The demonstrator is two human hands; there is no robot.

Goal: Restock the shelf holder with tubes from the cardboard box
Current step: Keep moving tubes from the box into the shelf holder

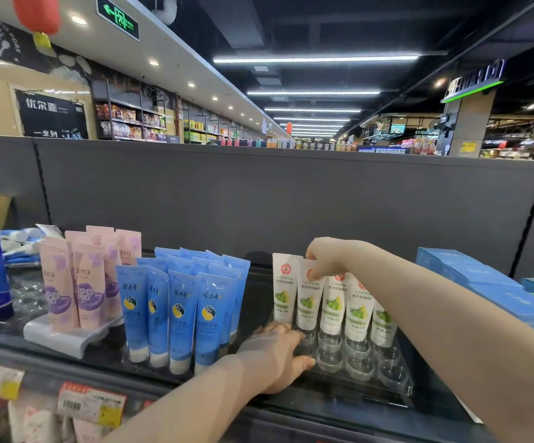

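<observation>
Shelf bears a clear holder; tubes stand upright in its back row, front cups vacant. Right hand pinches the second tube by its top, from above. Left hand, fingers flat, braces the holder's left edge.

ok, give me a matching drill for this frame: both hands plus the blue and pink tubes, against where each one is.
1 left hand
2 right hand
3 blue tubes
4 pink tubes

A on the white stand
B pinching the top of a white tube
C resting on the left side of the clear holder
D between pink tubes and clear holder

Pairs: 1-C, 2-B, 3-D, 4-A
</observation>
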